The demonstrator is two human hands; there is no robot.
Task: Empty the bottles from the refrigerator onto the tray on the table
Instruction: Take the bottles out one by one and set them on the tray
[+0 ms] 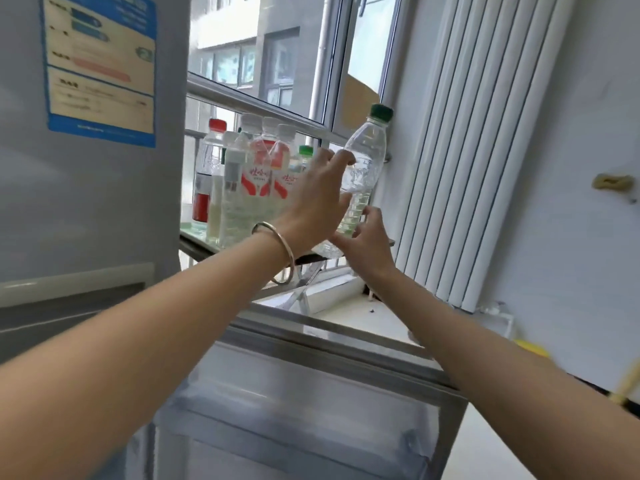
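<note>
A clear bottle with a dark green cap (369,150) leans tilted above the right end of the tray (189,227). My right hand (367,237) grips its lower part from below. My left hand (317,199), a bangle on its wrist, reaches in with fingers spread; its fingertips and thumb rest against the bottle's left side. Several bottles stand upright on the tray: one with a red cap (204,174), white-capped ones with red labels (258,174), and a small green-capped one (306,151) partly hidden behind my left hand.
The grey refrigerator body (86,188) with a blue sticker fills the left. Its open lower compartment (294,393) lies below my arms. A window rail (263,109) runs behind the bottles, and a white radiator (467,161) stands at the right.
</note>
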